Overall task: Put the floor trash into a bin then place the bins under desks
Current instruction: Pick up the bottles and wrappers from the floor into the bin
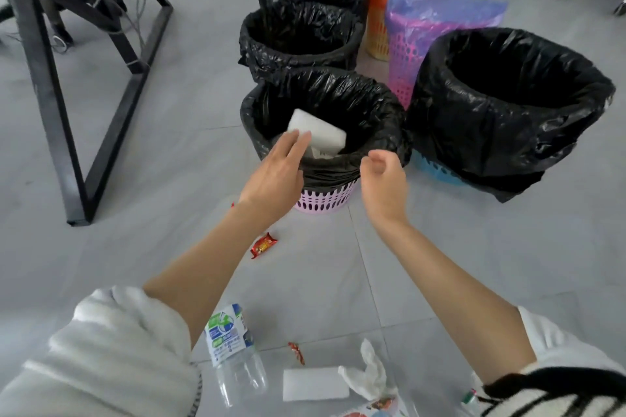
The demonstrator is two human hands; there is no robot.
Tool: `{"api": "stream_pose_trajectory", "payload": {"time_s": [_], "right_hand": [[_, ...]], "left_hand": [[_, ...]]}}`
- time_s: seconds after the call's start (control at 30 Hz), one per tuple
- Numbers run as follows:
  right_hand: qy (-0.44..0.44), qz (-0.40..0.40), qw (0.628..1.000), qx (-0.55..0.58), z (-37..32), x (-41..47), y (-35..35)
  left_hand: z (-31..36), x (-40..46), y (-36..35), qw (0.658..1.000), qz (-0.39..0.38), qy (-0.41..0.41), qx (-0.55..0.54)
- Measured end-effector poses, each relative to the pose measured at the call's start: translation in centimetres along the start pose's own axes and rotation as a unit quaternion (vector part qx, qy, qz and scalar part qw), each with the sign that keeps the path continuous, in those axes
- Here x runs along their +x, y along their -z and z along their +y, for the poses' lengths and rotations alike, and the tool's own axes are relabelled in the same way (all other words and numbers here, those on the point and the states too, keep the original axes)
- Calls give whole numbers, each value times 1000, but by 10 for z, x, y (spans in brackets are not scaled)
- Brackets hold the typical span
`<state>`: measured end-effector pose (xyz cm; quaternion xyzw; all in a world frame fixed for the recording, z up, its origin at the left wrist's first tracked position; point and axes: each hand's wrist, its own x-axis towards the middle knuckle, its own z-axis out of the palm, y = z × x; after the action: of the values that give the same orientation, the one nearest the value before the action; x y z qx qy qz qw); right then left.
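Hands hovering over the lined pink bin (325, 203)

Left hand (276, 174) is spreading open beside a white foam block (318, 135); right hand (384, 179) is curling loosely, holding nothing.

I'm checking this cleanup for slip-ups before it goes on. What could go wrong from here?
1. The white foam block leans on the near bin's rim side; it may jam later trash or tip out when the bin is carried.
2. The bottle, tissue and red wrapper lie near the person's arms and could be stepped on or missed.
3. Both the left hand and right hand hold nothing, so nothing steadies the light bin.
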<state>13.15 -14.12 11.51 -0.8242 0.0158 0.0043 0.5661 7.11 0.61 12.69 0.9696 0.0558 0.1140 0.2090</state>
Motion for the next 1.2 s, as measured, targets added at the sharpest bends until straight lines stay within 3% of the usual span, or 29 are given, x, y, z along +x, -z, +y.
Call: {"api": "stream_pose_trajectory", "payload": {"time_s": [0.07,0.17,0.33,0.43,0.5,0.67,0.8,0.9,0.97,1.1,1.2], "right_hand": [[-10,-24,999,-45,14,-10,-7],[-15,-132,979,-155,39,-28,-24],[42,-299,904,-303,66,-49,-58],[105,-341,852,-384,75,-51,-82],[134,-369,816,-423,83,-53,-102],[214,-424,718,-509,99,-49,-153],[236,-432,680,-543,109,-39,-188],[254,-429,650,-573,112,-27,-203],[246,-432,645,-580,116,-19,-211],[268,-388,687,-553,124,-24,-218],[317,-353,676,-563,131,-32,-221]], "left_hand": [[-13,-22,-5,1000,18,12,-18],[-43,-60,-17,996,-10,83,-19],[-99,-114,-30,952,-217,206,61],[-118,-141,-35,919,-331,197,91],[-129,-157,-41,905,-367,194,96],[-160,-166,-48,872,-338,344,81],[-169,-170,-61,827,-358,427,-69],[-162,-166,-72,802,-377,444,-130],[-156,-161,-80,797,-382,447,-135],[-145,-150,-89,815,-361,440,-106],[-151,-141,-86,835,-320,443,-69]]}}
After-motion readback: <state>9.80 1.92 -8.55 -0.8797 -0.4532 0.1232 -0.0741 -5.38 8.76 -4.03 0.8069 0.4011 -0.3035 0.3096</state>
